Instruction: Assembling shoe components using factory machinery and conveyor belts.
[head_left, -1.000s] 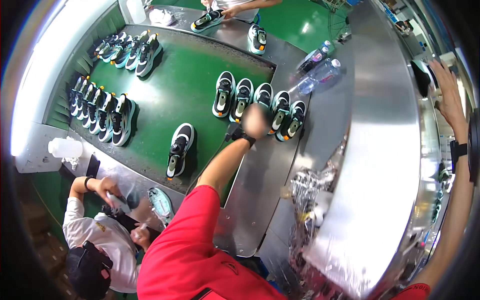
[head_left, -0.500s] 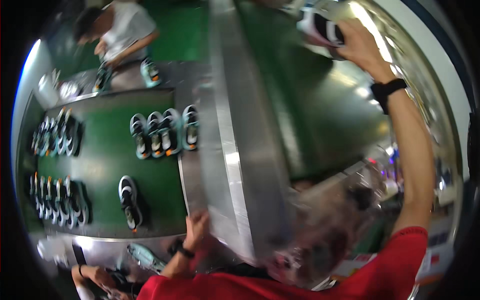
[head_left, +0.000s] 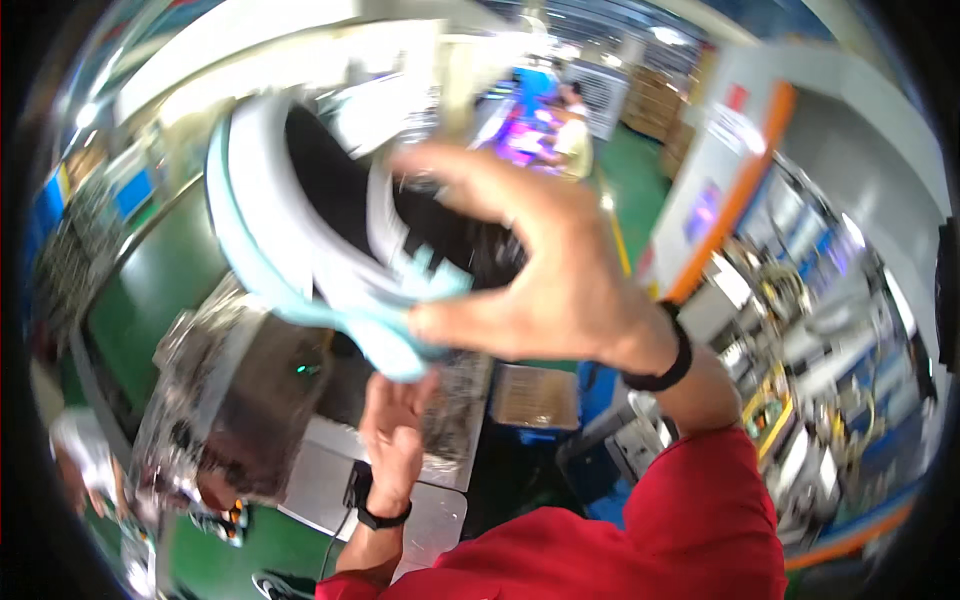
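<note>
A sneaker (head_left: 290, 220) with a mint sole and a black-and-white upper is held up large in front of me, smeared by motion. My right hand (head_left: 570, 265) grips it at one end, thumb underneath and fingers over the top. Just below the mint tip of the shoe is my left hand (head_left: 395, 435), palm up with its fingers stretched. I cannot tell whether those fingertips touch the sole. Each wrist wears a black band.
A machine covered in plastic film (head_left: 235, 400) stands beyond my left hand, with a green belt (head_left: 165, 285) behind it. On the right are an orange-edged machine (head_left: 735, 210) and a shallow tan tray (head_left: 535, 395). People work at far centre and lower left.
My view has swung from the belt with rows of sneakers toward the machines. The right hand has brought its sneaker close, and the left hand is now beneath it.
</note>
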